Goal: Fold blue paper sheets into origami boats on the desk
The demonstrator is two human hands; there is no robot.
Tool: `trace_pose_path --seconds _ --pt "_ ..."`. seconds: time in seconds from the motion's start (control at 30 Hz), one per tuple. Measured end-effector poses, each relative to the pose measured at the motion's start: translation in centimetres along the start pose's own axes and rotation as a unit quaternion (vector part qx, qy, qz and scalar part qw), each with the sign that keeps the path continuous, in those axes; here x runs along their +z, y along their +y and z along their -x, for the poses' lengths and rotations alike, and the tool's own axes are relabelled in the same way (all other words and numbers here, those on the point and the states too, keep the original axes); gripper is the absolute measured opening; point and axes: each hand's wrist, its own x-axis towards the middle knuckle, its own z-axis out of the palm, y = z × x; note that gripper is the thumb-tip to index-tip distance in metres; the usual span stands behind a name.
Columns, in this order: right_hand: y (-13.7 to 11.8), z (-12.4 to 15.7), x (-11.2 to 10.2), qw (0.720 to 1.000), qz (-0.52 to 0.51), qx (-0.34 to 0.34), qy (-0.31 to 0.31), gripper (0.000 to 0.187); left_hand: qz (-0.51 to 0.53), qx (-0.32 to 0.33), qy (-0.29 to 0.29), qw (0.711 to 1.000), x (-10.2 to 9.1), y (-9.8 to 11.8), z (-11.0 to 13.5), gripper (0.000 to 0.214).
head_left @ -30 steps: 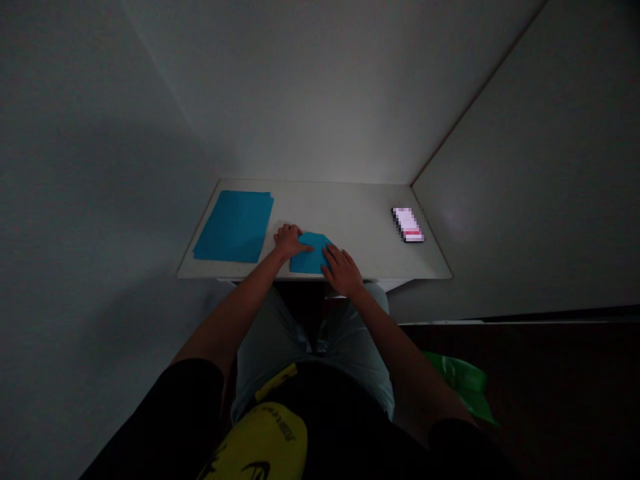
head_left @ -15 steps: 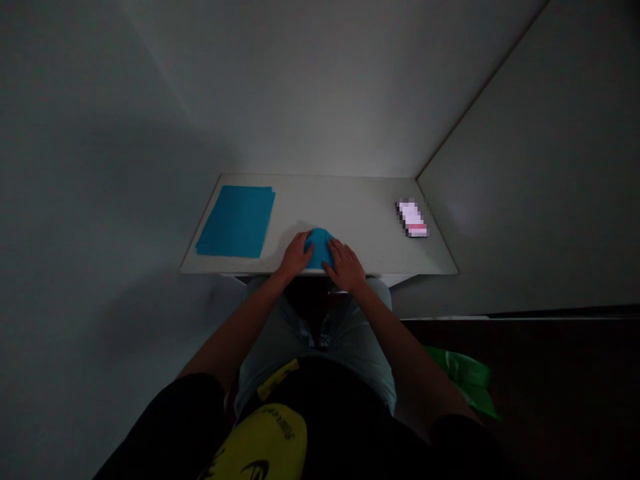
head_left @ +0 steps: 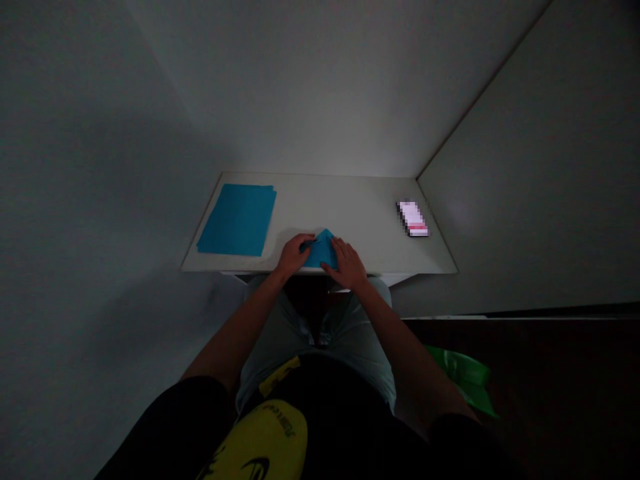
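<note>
A small folded piece of blue paper lies near the front edge of a white table, its top coming to a point. My left hand presses on its left side with fingers curled over the paper. My right hand holds its right side, fingers laid along the fold. Both hands touch the paper and flank it closely.
A stack of flat blue sheets lies at the table's left. A lit phone rests at the right, near the wall corner. Walls close in on three sides. A green object sits on the dark floor to my right.
The paper went from a wider flat shape to a smaller piece with a pointed top. My hands drew closer together at the table's front edge.
</note>
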Motion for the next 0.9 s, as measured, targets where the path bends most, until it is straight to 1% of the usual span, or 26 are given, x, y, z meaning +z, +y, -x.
trace_pose_path --seconds 0.1,0.17,0.27,0.4,0.53,0.67,0.8,0.9 --pt "0.2 0.0 0.2 1.0 0.001 -0.006 -0.006 0.084 -0.104 0.071 -0.051 0.991 0.5 0.3 0.7 0.042" --pt "0.4 -0.1 0.2 1.0 0.003 -0.009 -0.008 0.081 -0.162 0.105 -0.069 0.979 0.9 0.6 1.3 0.04" --pt "0.6 -0.1 0.2 1.0 0.009 -0.008 -0.015 0.077 -0.217 0.133 -0.065 0.965 1.3 0.7 2.1 0.041" --pt "0.7 -0.2 0.2 0.999 0.018 -0.002 -0.027 0.065 -0.265 0.156 -0.064 0.949 1.7 0.6 2.9 0.045" --pt "0.7 -0.6 0.0 0.999 0.023 0.004 -0.026 0.061 -0.286 0.163 -0.048 0.943 2.2 0.4 3.6 0.048" --pt "-0.1 -1.9 -0.3 0.999 0.038 0.012 -0.018 0.06 -0.285 0.17 -0.043 0.942 2.5 0.2 3.9 0.049" --pt "-1.0 -3.9 0.1 0.997 0.054 -0.013 -0.059 0.06 -0.283 0.174 -0.05 0.942 2.4 0.1 3.8 0.046" --pt "-0.8 -5.2 0.7 0.995 0.067 0.004 -0.078 0.062 -0.276 0.17 -0.048 0.945 2.4 0.1 3.9 0.046"
